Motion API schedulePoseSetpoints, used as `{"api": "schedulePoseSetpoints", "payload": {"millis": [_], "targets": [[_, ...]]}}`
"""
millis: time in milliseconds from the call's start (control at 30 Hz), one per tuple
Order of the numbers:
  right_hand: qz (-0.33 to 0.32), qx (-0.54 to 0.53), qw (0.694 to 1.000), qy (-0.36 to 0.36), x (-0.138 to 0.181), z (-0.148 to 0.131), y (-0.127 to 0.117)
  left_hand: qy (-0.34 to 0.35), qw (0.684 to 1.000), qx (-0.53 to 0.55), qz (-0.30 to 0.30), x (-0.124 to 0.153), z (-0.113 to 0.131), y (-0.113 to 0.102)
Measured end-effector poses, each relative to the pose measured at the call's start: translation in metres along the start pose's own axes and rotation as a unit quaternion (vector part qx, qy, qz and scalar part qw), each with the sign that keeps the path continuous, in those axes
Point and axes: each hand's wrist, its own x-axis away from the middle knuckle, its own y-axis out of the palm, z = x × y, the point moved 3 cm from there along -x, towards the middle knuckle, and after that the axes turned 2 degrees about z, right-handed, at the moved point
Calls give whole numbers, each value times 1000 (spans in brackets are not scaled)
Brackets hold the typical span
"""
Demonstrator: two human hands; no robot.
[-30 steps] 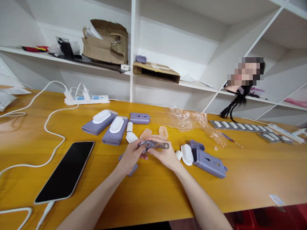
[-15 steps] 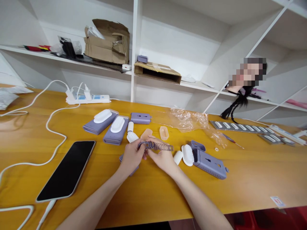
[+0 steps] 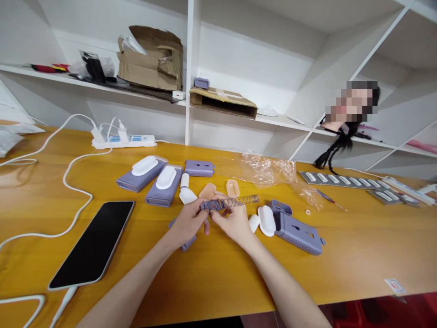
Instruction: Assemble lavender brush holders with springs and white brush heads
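Note:
Over the table, my left hand (image 3: 188, 224) is closed around a small purple plastic part (image 3: 205, 206). A metal coil spring (image 3: 248, 199) extends from that part toward the right. My right hand (image 3: 235, 224) is closed on the spring near the part, thumb underneath; its other fingers are partly hidden. Beneath my left hand lies a purple piece (image 3: 188, 243), mostly covered. A white oval brush head (image 3: 187, 196) and a peach-coloured cup (image 3: 233, 187) lie just beyond my hands. To the right are a white cylinder (image 3: 253, 223), another white oval brush head (image 3: 266, 221) and a purple case (image 3: 300, 234).
At left lie a phone (image 3: 92, 243) on a white cable and two purple cases with white oval tops (image 3: 166, 176). Farther back are a power strip (image 3: 124, 142) and clear plastic wrap (image 3: 269, 169). A screwdriver (image 3: 329, 199) and grey strips (image 3: 341, 180) lie to the right.
The spring has stretched out farther to the right, its coils now more widely spaced. Both hands stay close together over the same spot.

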Motion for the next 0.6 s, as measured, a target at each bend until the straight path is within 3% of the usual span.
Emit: {"api": "schedulePoseSetpoints", "payload": {"millis": [200,400,600], "targets": [[27,79,992,-98,3,-9,-5,0,1000,-3,-7,0,-1,3],[49,89,987,-125,7,-2,-2,21,999,-40,6,2,0,3],[30,91,985,-141,10,10,1,32,998,-40,38,3,4,4]]}}
